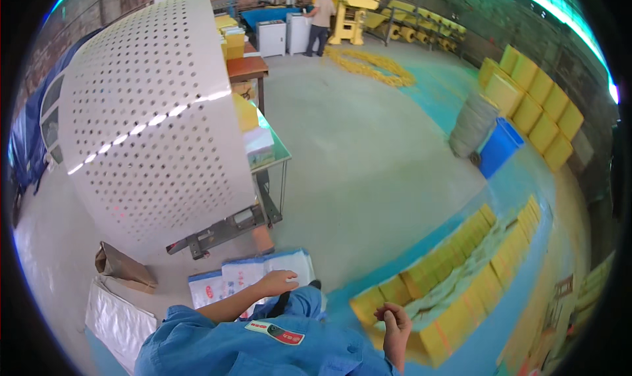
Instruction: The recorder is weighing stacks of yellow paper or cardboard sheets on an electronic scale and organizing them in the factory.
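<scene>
In front of my body, my left hand (279, 282) hangs over flat white printed bags (245, 274) with blue edges. Its fingers are loosely stretched, and I see nothing in them. Lower right, my right hand (396, 324) is curled, thumb near the fingers, with nothing visible in its grip. It is nearest to a long double row of yellow boxes (454, 317) on the floor, with pale green wrapping (447, 272) between the rows. The hand overlaps the near end of that row in view; I cannot tell whether they touch.
A large white perforated drum (151, 126) on a dark metal frame (217, 232) fills the left. Brown bag (124, 268) and silvery sheet (118, 317) lie near it. Right: grey sack (474, 126), blue bin (502, 147), stacked yellow blocks (533, 106). Behind, a person (321, 22) stands by a yellow machine (352, 14).
</scene>
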`<state>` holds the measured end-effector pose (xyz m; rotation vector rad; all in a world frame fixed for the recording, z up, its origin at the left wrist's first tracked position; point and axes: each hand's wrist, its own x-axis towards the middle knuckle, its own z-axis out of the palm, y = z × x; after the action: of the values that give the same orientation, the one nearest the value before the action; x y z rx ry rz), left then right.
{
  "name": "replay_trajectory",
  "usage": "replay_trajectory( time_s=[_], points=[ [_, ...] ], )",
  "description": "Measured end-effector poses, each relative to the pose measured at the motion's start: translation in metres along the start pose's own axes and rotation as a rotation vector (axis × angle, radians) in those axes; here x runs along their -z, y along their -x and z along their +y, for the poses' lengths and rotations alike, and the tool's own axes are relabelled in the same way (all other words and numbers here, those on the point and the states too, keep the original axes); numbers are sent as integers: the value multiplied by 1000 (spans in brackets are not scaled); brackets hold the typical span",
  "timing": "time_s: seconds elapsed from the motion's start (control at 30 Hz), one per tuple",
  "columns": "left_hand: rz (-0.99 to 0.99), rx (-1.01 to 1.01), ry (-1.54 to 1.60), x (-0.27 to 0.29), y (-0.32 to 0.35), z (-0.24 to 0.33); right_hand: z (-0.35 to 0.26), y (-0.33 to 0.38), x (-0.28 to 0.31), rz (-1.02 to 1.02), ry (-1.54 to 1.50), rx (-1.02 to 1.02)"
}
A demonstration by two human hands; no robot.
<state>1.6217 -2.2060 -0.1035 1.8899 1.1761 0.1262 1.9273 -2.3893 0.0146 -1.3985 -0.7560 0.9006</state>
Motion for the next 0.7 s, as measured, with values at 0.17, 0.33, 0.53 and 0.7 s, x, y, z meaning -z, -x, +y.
replay_trajectory(
  time_s=[0.17, 0.33, 0.53, 0.7],
  points=[
    [305, -56, 401, 55, -154, 33, 32, -151, -14, -127, 12, -113],
    [467, -112, 259, 143, -306, 108, 39, -302, -52, -152, -101, -334],
    [419, -208, 255, 270, -451, 135, -1, -521, -101, -148, -107, -54],
    [664, -76, 415, 294, -564, 78, 27, -680, -120, -291, -20, -212]
  ],
)
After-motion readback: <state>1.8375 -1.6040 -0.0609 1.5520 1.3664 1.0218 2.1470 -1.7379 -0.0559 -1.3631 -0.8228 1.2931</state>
